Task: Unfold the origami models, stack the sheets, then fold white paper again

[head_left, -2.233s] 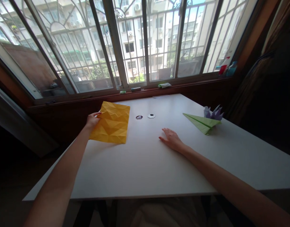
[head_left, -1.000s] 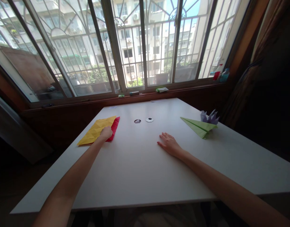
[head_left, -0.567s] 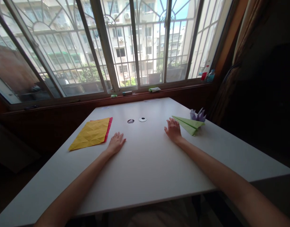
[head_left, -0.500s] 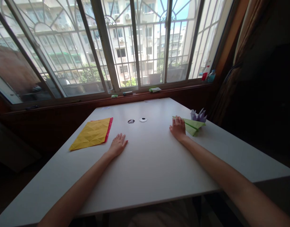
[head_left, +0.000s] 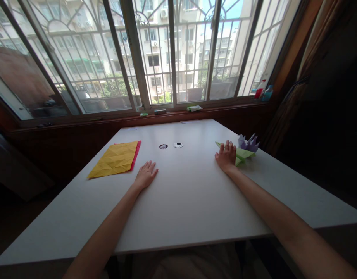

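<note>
On the right part of the white table (head_left: pixel 190 201), close to its right edge, lies the green paper plane (head_left: pixel 242 154); the right hand (head_left: pixel 226 155) rests on the plane's near wing, palm down, fingers spread and extended over the paper — laid flat, not closed round it. Touching the plane on its far side stands a small purple folded paper figure (head_left: pixel 248 142). To the plane's left, across a bare stretch of table, the left hand (head_left: pixel 145 175) lies flat and open on the tabletop, holding nothing. Further left of the plane, just beyond that hand, the creased yellow sheet (head_left: pixel 116 159) lies flat, with a red sheet (head_left: pixel 135 154) showing as a narrow strip along its right edge, underneath. Between the yellow sheet and the plane, towards the window, are two small round fittings (head_left: pixel 170 145) in the table. Beyond them runs the window sill (head_left: pixel 166 113), with bottles (head_left: pixel 263 91) at its right end.

As to progress — judged from the layout alone — the plane is contacted but not lifted, and the coloured sheets lie out of the hands' grasp.
</note>
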`<state>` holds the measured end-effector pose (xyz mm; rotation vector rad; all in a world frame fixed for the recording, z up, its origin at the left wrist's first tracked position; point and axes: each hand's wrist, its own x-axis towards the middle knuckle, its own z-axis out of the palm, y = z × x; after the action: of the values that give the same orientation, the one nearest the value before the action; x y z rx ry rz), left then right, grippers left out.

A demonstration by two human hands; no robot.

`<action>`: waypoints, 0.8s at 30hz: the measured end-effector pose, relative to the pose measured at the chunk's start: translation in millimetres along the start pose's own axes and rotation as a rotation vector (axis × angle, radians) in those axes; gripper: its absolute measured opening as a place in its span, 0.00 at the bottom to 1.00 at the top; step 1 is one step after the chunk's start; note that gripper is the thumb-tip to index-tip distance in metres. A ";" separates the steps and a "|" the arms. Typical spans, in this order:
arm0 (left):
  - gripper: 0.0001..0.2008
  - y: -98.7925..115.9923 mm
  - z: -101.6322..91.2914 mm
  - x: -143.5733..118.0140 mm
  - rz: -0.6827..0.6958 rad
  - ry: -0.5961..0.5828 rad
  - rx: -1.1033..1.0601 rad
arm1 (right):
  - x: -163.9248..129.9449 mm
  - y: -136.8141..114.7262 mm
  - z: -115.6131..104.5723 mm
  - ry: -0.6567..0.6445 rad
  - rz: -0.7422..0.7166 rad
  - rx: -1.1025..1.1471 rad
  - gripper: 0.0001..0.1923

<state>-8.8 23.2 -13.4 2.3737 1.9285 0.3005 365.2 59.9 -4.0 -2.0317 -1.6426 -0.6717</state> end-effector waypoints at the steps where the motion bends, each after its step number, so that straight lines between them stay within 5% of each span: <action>1: 0.25 -0.6 0.3 0.2 0.002 0.003 -0.003 | 0.7 0.5 2.2 -0.004 0.055 -0.018 0.27; 5: 0.25 -4.9 1.2 0.7 0.017 0.024 -0.007 | 0.9 -0.1 7.3 -0.109 0.199 -0.011 0.25; 10: 0.23 -13.8 0.2 -1.8 0.024 0.060 -0.007 | -8.9 -18.4 -6.0 -0.194 -0.004 0.033 0.20; 19: 0.18 1.0 7.8 -14.8 0.107 0.143 -0.046 | -71.4 -119.5 -57.1 -0.288 -0.471 0.331 0.23; 24: 0.20 6.0 4.5 -17.9 0.131 0.141 -0.241 | -86.0 -149.1 -75.2 -0.291 -0.421 0.358 0.16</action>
<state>-5.6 4.8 -18.6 2.3762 1.6787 0.6844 196.7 -22.5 7.1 -1.5958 -2.2087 -0.1868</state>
